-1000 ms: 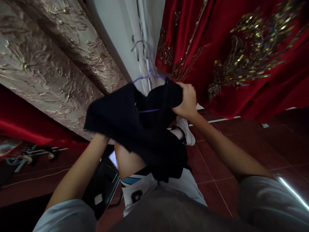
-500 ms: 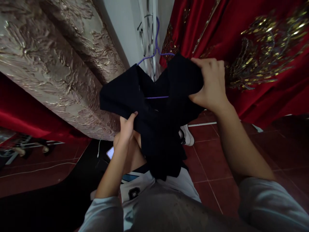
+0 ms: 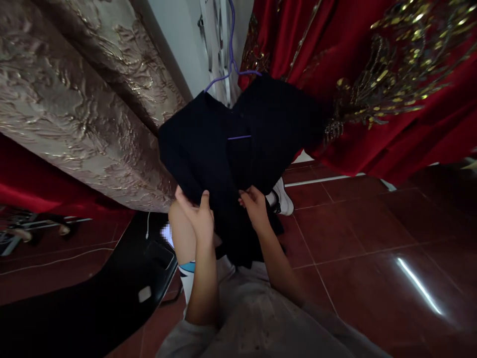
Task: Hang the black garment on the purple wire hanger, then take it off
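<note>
A dark navy, short-sleeved garment with a V-shaped neckline [image 3: 201, 144] hangs in front of me on a purple hanger [image 3: 231, 44]. Its lower part drapes down over my lap. My left hand [image 3: 199, 214] grips the garment's left side from below, thumb in front and the other fingers partly behind the cloth. At the front opening, the fingers of my right hand [image 3: 255, 204] pinch the dark edge of the garment. The hanger's lower bar shows through the opening.
Cream embossed fabric [image 3: 97, 109] hangs at the left, and red cloth with gold sequins [image 3: 395, 74] at the right. A white metal rack [image 3: 216, 49] stands behind the hanger. A black surface [image 3: 112, 283] lies at lower left. Red tiles [image 3: 346, 219] cover the floor.
My right hand has left the garment's right shoulder and come down to the front opening. My left hand has shifted slightly lower. The hanger and garment sit a little higher and further left.
</note>
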The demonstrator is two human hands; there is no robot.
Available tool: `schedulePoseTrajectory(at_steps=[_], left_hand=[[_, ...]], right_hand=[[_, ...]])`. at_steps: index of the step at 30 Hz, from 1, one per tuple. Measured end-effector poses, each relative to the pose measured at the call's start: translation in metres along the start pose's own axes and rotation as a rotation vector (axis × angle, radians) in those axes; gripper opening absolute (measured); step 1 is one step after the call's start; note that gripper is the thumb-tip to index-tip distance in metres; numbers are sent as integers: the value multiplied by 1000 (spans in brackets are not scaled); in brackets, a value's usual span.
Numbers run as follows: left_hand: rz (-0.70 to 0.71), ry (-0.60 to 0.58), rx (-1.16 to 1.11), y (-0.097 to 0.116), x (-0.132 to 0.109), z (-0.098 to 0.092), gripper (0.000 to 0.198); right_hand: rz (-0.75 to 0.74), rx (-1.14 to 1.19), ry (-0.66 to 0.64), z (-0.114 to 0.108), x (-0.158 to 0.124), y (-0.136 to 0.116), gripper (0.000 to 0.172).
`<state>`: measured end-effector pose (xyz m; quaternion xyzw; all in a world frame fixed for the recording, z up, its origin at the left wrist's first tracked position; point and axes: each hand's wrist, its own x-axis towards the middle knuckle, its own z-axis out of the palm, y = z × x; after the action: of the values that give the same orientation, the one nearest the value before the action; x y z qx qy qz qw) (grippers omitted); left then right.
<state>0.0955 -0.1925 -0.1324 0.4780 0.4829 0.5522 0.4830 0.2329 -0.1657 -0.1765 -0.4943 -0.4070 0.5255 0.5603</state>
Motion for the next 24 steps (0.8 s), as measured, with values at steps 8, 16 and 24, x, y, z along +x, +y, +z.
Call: schedulePoseTrajectory(at_steps=[8, 16, 24], left_hand=[[118, 0, 64, -24, -7, 33, 33], [274, 85, 212, -37, -9, 32, 9], [371, 160, 307, -45, -7, 37, 15]], right_hand=[[-153, -61, -135, -5, -22, -32, 35], [-146, 10, -246, -16, -25, -32, 38], [63, 48, -408, -16, -3, -67, 33]])
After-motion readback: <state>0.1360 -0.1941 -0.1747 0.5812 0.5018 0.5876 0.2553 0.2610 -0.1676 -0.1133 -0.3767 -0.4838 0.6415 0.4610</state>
